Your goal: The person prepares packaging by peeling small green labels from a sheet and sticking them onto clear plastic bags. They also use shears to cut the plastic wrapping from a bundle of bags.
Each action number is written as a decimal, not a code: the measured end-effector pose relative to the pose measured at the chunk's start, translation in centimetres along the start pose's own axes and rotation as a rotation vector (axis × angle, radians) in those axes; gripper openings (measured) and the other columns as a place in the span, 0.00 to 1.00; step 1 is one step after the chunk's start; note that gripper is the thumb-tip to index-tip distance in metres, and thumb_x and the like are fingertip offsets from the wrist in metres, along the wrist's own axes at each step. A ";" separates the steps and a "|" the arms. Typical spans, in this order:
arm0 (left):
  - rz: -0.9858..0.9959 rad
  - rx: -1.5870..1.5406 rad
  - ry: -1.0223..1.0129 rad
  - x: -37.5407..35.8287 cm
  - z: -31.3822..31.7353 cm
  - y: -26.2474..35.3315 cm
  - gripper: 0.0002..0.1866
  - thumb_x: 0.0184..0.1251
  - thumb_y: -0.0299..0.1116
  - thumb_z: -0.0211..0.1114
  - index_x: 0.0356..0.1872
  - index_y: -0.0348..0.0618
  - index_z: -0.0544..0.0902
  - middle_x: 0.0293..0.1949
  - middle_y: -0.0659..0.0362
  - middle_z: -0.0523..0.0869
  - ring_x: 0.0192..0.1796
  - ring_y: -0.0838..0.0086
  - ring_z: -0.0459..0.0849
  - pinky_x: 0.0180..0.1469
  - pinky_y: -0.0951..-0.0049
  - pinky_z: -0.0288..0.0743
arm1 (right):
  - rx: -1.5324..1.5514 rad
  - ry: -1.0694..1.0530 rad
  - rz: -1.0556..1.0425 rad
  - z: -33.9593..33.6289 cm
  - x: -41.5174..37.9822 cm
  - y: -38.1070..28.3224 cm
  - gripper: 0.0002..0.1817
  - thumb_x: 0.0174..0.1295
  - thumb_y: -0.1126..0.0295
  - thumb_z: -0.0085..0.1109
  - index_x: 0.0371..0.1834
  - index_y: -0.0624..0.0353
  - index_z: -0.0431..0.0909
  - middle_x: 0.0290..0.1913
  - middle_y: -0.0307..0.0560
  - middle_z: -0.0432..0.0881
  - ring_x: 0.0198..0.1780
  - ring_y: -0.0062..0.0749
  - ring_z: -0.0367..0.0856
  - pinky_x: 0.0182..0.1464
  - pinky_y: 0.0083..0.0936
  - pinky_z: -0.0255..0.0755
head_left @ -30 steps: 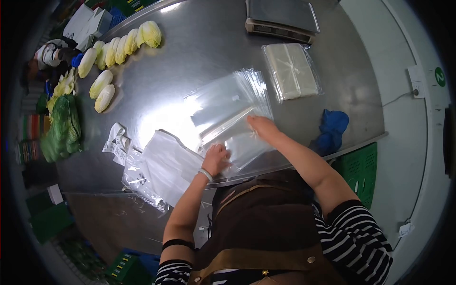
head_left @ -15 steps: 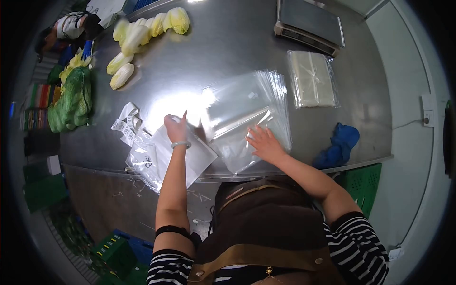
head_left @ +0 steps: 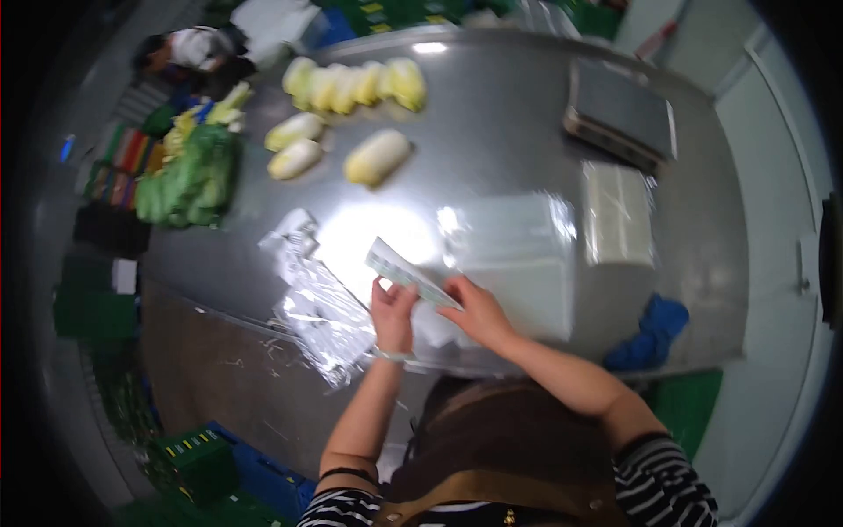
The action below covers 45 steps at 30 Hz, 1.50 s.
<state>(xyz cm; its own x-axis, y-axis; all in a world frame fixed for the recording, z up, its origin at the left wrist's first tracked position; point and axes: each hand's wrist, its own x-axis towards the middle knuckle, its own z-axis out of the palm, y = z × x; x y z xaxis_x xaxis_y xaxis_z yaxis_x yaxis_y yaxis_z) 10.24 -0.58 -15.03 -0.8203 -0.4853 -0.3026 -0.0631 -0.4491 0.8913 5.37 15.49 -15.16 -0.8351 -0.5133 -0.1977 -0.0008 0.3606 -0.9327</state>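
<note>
Pinching a label strip (head_left: 411, 274) between both hands, the left hand (head_left: 392, 314) and right hand (head_left: 474, 312) grip it closed, just above the desk (head_left: 492, 149). Clear bags (head_left: 514, 255) lie beyond the grip, unfilled; farther off, cabbages (head_left: 360, 88) remain unbagged.

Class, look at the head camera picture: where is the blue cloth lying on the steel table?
The blue cloth lies at the table's near right edge, right of the clear bag stack and beyond the person's right hand.

The label strip (head_left: 408, 274) bears print too blurred to read.
</note>
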 end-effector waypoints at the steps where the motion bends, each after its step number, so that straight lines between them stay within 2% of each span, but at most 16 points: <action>1: 0.005 -0.084 -0.023 -0.1 0.3 1.4 0.34 0.60 0.18 0.63 0.66 0.37 0.58 0.48 0.53 0.78 0.50 0.69 0.80 0.50 0.68 0.77 | -0.015 0.028 -0.028 -0.2 0.0 -0.6 0.18 0.57 0.65 0.68 0.45 0.61 0.73 0.38 0.52 0.82 0.39 0.40 0.82 0.43 0.32 0.74; 4: -0.030 -0.221 -0.023 0.7 -2.0 4.6 0.33 0.58 0.14 0.61 0.64 0.44 0.61 0.49 0.54 0.80 0.48 0.70 0.82 0.51 0.67 0.78 | -0.119 0.020 -0.118 -2.3 -0.9 -2.5 0.10 0.59 0.67 0.64 0.38 0.61 0.76 0.33 0.49 0.83 0.35 0.42 0.83 0.37 0.33 0.74; 7: 0.075 -0.026 -0.186 0.5 -2.7 8.1 0.32 0.58 0.13 0.62 0.64 0.41 0.63 0.44 0.56 0.82 0.45 0.73 0.83 0.51 0.75 0.77 | -0.207 -0.069 -0.187 -4.3 -1.7 -3.7 0.10 0.59 0.67 0.65 0.37 0.60 0.76 0.34 0.50 0.84 0.34 0.42 0.83 0.37 0.32 0.74; 10: -0.072 0.254 -0.371 0.0 -4.3 10.0 0.30 0.58 0.14 0.65 0.63 0.38 0.67 0.44 0.57 0.82 0.46 0.76 0.82 0.50 0.77 0.76 | -0.119 -0.100 -0.141 -5.6 -2.6 -4.5 0.11 0.60 0.64 0.64 0.36 0.61 0.77 0.32 0.51 0.84 0.34 0.43 0.83 0.37 0.31 0.74; 11: -0.054 0.255 -0.369 -0.6 -4.2 10.4 0.24 0.58 0.17 0.67 0.57 0.35 0.75 0.43 0.58 0.84 0.43 0.78 0.82 0.48 0.77 0.77 | -0.118 -0.108 -0.107 -6.0 -2.8 -4.4 0.12 0.61 0.63 0.64 0.36 0.60 0.77 0.32 0.51 0.84 0.33 0.44 0.83 0.36 0.32 0.74; 15: -0.046 0.433 -0.399 -1.7 -4.6 10.0 0.13 0.61 0.22 0.68 0.48 0.35 0.83 0.36 0.60 0.86 0.38 0.81 0.82 0.43 0.81 0.77 | -0.274 -0.095 -0.114 -7.1 -4.1 -5.0 0.14 0.61 0.59 0.64 0.35 0.59 0.77 0.28 0.52 0.83 0.31 0.46 0.83 0.34 0.34 0.74; 18: -0.036 0.691 -0.358 -2.2 -4.1 10.3 0.10 0.63 0.28 0.69 0.44 0.38 0.85 0.35 0.61 0.86 0.35 0.83 0.80 0.40 0.82 0.75 | -0.455 -0.025 -0.233 -7.7 -5.0 -5.8 0.14 0.60 0.58 0.64 0.33 0.57 0.77 0.24 0.50 0.82 0.28 0.48 0.82 0.30 0.38 0.74; 21: -0.007 0.646 -0.381 -1.4 -4.3 8.4 0.09 0.65 0.31 0.68 0.41 0.38 0.85 0.35 0.62 0.85 0.35 0.85 0.79 0.39 0.81 0.74 | -0.552 0.012 -0.299 -8.5 -5.8 -6.2 0.13 0.60 0.58 0.64 0.33 0.56 0.77 0.22 0.48 0.82 0.27 0.47 0.82 0.29 0.38 0.74; 24: -0.101 0.489 -0.437 1.3 -3.6 7.2 0.14 0.70 0.37 0.63 0.48 0.39 0.82 0.39 0.64 0.83 0.38 0.81 0.77 0.44 0.79 0.73 | -0.633 -0.019 -0.309 -9.6 -7.3 -5.6 0.13 0.60 0.56 0.63 0.32 0.54 0.77 0.22 0.47 0.81 0.26 0.46 0.82 0.28 0.38 0.74; 26: 0.084 0.541 -0.340 5.7 -3.4 1.7 0.21 0.70 0.41 0.62 0.57 0.38 0.77 0.47 0.58 0.81 0.44 0.77 0.78 0.49 0.76 0.74 | -0.673 -0.104 -0.291 -10.4 -8.4 -5.2 0.13 0.61 0.55 0.62 0.32 0.53 0.77 0.22 0.46 0.81 0.26 0.45 0.82 0.28 0.38 0.74; 29: 0.433 1.086 -0.247 10.5 0.0 -5.2 0.46 0.53 0.55 0.72 0.69 0.40 0.63 0.63 0.43 0.69 0.65 0.49 0.70 0.65 0.57 0.66 | -0.730 -0.216 -0.304 -10.3 -9.9 -4.2 0.13 0.61 0.55 0.62 0.32 0.52 0.77 0.22 0.44 0.81 0.26 0.45 0.81 0.28 0.38 0.74; 34: 0.417 1.463 -0.163 12.6 7.6 -8.7 0.54 0.46 0.52 0.77 0.72 0.43 0.55 0.65 0.42 0.66 0.61 0.47 0.72 0.62 0.54 0.68 | -0.705 -0.220 -0.305 -10.6 -11.7 -3.7 0.12 0.60 0.56 0.63 0.31 0.53 0.77 0.23 0.45 0.81 0.26 0.45 0.81 0.27 0.37 0.74; 37: 0.361 1.517 -0.147 14.2 8.2 -9.0 0.50 0.42 0.46 0.79 0.68 0.39 0.63 0.58 0.42 0.74 0.58 0.50 0.76 0.58 0.57 0.73 | -0.695 -0.171 -0.270 -11.2 -12.6 -3.2 0.11 0.55 0.61 0.69 0.30 0.55 0.79 0.23 0.48 0.81 0.25 0.44 0.82 0.27 0.34 0.74; 40: 0.322 1.223 -0.204 17.5 6.4 -9.7 0.47 0.45 0.37 0.77 0.69 0.45 0.62 0.56 0.46 0.77 0.52 0.56 0.81 0.53 0.58 0.77 | -0.661 -0.159 -0.241 -11.8 -13.2 -2.9 0.11 0.56 0.61 0.68 0.30 0.56 0.80 0.24 0.48 0.81 0.27 0.44 0.82 0.28 0.34 0.74; 44: -0.434 0.118 -0.219 19.7 3.1 -6.4 0.32 0.50 0.33 0.74 0.58 0.41 0.73 0.48 0.52 0.83 0.49 0.64 0.84 0.46 0.65 0.82 | -0.648 -0.176 -0.233 -12.8 -12.8 -2.6 0.11 0.57 0.61 0.68 0.31 0.56 0.80 0.25 0.49 0.82 0.28 0.44 0.83 0.29 0.34 0.74; 45: -0.351 0.012 -0.186 20.3 2.4 -5.9 0.30 0.51 0.33 0.74 0.57 0.40 0.74 0.47 0.52 0.83 0.50 0.65 0.84 0.45 0.68 0.83 | -0.652 -0.175 -0.221 -13.0 -12.5 -2.5 0.11 0.57 0.61 0.67 0.31 0.56 0.80 0.25 0.48 0.82 0.28 0.44 0.83 0.29 0.34 0.74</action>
<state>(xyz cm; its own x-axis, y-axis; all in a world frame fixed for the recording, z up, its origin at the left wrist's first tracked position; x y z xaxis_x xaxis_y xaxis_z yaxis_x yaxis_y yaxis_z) -7.36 -5.99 -25.64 -0.8366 -0.1590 -0.5242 -0.3637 -0.5543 0.7487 8.68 31.15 -6.43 -0.6767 -0.7263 -0.1211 -0.5349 0.5979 -0.5970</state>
